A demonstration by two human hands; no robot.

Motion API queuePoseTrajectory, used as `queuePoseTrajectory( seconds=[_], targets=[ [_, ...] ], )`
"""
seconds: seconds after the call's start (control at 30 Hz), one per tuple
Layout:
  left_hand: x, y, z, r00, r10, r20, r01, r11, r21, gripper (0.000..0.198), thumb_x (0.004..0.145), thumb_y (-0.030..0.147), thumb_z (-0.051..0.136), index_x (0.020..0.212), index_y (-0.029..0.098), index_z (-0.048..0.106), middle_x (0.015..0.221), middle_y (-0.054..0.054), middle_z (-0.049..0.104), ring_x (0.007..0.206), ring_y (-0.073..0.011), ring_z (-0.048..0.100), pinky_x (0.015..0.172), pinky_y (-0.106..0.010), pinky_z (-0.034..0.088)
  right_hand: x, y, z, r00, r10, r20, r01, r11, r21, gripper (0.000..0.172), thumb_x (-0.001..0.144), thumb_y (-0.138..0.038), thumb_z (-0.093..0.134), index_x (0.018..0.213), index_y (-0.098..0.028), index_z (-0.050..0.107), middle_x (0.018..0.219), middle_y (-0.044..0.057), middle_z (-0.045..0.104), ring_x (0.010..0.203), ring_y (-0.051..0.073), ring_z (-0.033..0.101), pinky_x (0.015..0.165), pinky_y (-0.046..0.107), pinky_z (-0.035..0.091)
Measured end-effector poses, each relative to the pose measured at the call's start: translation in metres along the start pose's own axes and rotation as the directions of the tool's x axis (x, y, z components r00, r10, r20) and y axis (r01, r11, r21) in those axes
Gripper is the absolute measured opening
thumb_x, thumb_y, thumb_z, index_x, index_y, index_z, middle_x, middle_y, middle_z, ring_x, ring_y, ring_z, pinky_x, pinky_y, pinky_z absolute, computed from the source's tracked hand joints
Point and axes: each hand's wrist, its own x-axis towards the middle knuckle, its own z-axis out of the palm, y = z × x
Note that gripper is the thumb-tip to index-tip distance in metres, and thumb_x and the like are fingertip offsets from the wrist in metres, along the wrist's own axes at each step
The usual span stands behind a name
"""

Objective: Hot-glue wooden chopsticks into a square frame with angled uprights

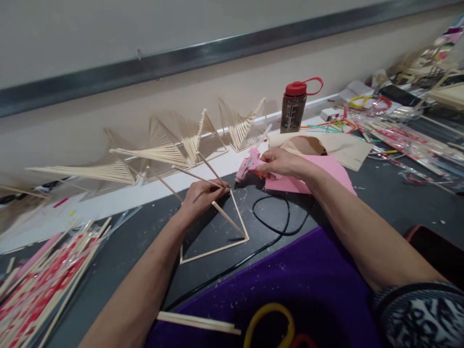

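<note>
My left hand (203,197) pinches the far right corner of a frame of thin wooden sticks (215,252), where several sticks meet. The frame has a four-sided base on the dark table, with sticks rising from its corners. Just right of that corner, my right hand (277,163) is closed around a pink glue gun (248,164). Its nozzle points down and to the left, near the tabletop and a short way from the frame. A black cord (270,237) loops over the table below. Part of the frame is hidden behind my left hand and forearm.
Fan-shaped stick structures (195,137) stand along the wall. A red-capped bottle (293,108) is behind pink sheet material (326,169). Wrapped stick bundles lie at left (54,275) and right (406,137). Loose sticks (199,323) and yellow-handled scissors (270,309) rest near me on purple material (290,270).
</note>
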Motion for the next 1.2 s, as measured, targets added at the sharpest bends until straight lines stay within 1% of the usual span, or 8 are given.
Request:
queuePoseTrajectory(
  seconds=[0.07, 0.17, 0.33, 0.53, 0.73, 0.87, 1.03, 1.2],
  targets=[
    [0.000, 0.002, 0.000, 1.000, -0.006, 0.008, 0.006, 1.000, 0.014, 0.036, 0.079, 0.045, 0.057, 0.094, 0.018, 0.075, 0.093, -0.007, 0.073, 0.084, -0.0213, 0.066, 0.074, -0.028, 0.050, 0.001, 0.002, 0.002, 1.000, -0.011, -0.005, 0.011, 0.999, 0.049, 0.017, 0.075, -0.026, 0.069, 0.071, -0.016, 0.056, 0.056, 0.001, 0.058, 0.049, 0.010, 0.051, 0.047, 0.022, 0.037],
    [0.000, 0.003, 0.000, 1.000, -0.017, 0.009, 0.017, 1.000, 0.027, 0.037, 0.078, 0.046, 0.058, 0.093, 0.018, 0.075, 0.092, -0.006, 0.074, 0.084, -0.0213, 0.066, 0.075, -0.028, 0.050, 0.000, 0.004, 0.006, 1.000, -0.005, 0.017, 0.002, 0.983, 0.183, 0.015, 0.073, -0.022, 0.068, 0.072, -0.017, 0.054, 0.063, 0.003, 0.061, 0.048, 0.011, 0.052, 0.046, 0.024, 0.039],
    [0.001, 0.002, 0.000, 1.000, -0.007, -0.001, 0.007, 1.000, 0.004, 0.037, 0.077, 0.046, 0.058, 0.092, 0.017, 0.075, 0.093, -0.007, 0.073, 0.085, -0.0213, 0.066, 0.076, -0.028, 0.050, 0.001, 0.006, 0.012, 0.994, -0.066, 0.090, 0.034, 0.949, 0.314, 0.015, 0.073, -0.015, 0.065, 0.074, -0.018, 0.050, 0.065, -0.001, 0.059, 0.045, 0.007, 0.048, 0.043, 0.021, 0.037],
    [0.001, 0.001, 0.001, 1.000, 0.018, -0.015, -0.017, 0.999, 0.027, 0.034, 0.078, 0.045, 0.059, 0.089, 0.017, 0.076, 0.091, -0.006, 0.073, 0.081, -0.0198, 0.066, 0.072, -0.026, 0.049, 0.001, 0.004, 0.017, 0.993, -0.107, 0.051, 0.084, 0.938, 0.337, 0.013, 0.073, -0.010, 0.060, 0.071, -0.016, 0.050, 0.065, -0.001, 0.058, 0.043, 0.005, 0.045, 0.040, 0.021, 0.032],
    [0.001, 0.002, 0.000, 1.000, 0.023, -0.001, -0.023, 0.999, 0.031, 0.037, 0.079, 0.048, 0.058, 0.090, 0.017, 0.075, 0.091, -0.006, 0.073, 0.080, -0.0195, 0.066, 0.071, -0.026, 0.049, 0.001, 0.000, 0.021, 0.999, -0.050, 0.019, 0.041, 0.949, 0.312, 0.010, 0.074, -0.009, 0.058, 0.072, -0.016, 0.051, 0.061, -0.001, 0.057, 0.043, 0.006, 0.043, 0.040, 0.022, 0.030],
    [0.001, 0.004, 0.000, 1.000, 0.004, -0.002, -0.004, 1.000, 0.019, 0.039, 0.078, 0.049, 0.059, 0.091, 0.016, 0.075, 0.091, -0.007, 0.073, 0.080, -0.0202, 0.066, 0.070, -0.027, 0.049, 0.002, 0.003, 0.023, 1.000, -0.023, -0.008, 0.025, 0.959, 0.282, 0.010, 0.075, -0.013, 0.060, 0.073, -0.016, 0.051, 0.055, -0.002, 0.054, 0.043, 0.007, 0.043, 0.040, 0.022, 0.028],
    [0.001, 0.003, 0.001, 1.000, -0.015, -0.007, 0.015, 1.000, -0.017, 0.040, 0.077, 0.050, 0.060, 0.090, 0.016, 0.075, 0.092, -0.008, 0.073, 0.082, -0.0210, 0.066, 0.072, -0.027, 0.049, 0.005, 0.007, 0.024, 0.999, -0.037, 0.007, 0.033, 0.960, 0.279, 0.010, 0.075, -0.016, 0.062, 0.074, -0.017, 0.052, 0.057, -0.002, 0.053, 0.042, 0.006, 0.041, 0.038, 0.022, 0.023],
    [0.000, 0.007, 0.000, 1.000, -0.018, -0.019, 0.018, 1.000, -0.004, 0.038, 0.077, 0.051, 0.060, 0.088, 0.017, 0.075, 0.092, -0.006, 0.073, 0.084, -0.0203, 0.065, 0.075, -0.026, 0.048, 0.004, 0.003, 0.026, 1.000, -0.013, 0.011, 0.009, 0.959, 0.282, 0.010, 0.076, -0.017, 0.063, 0.078, -0.016, 0.053, 0.056, -0.003, 0.051, 0.040, 0.005, 0.038, 0.037, 0.021, 0.022]
  ],
)
